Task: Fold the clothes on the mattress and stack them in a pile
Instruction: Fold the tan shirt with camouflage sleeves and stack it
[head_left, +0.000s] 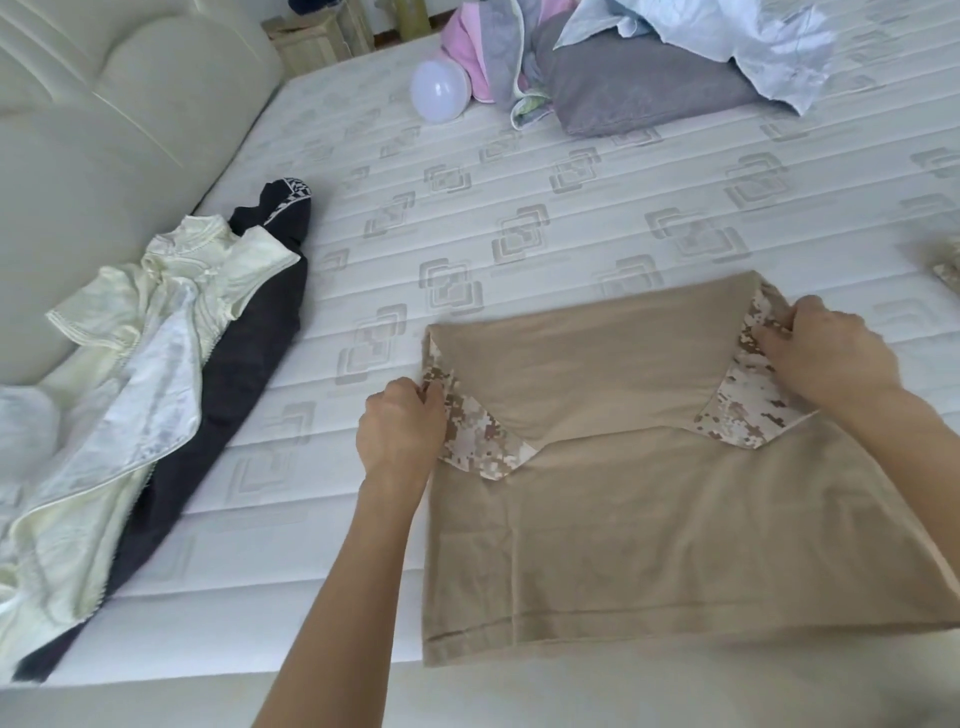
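Clothes wait unfolded at left: a cream garment (156, 332) over a dark one (249, 332). On the white quilted mattress (519, 208), left hand (400, 431) and right hand (826, 353) each pinch the tan, camouflage-sleeved shirt (649, 493), mid-fold; next, probably fold it across and begin the pile.

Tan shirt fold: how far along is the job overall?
Done: the tan shirt lies flat on the mattress with its camo sleeves tucked in. In hand: left hand and right hand pinch its side edges, mid-fold. Left: the cream garment and dark garment lie unfolded; no pile is visible.
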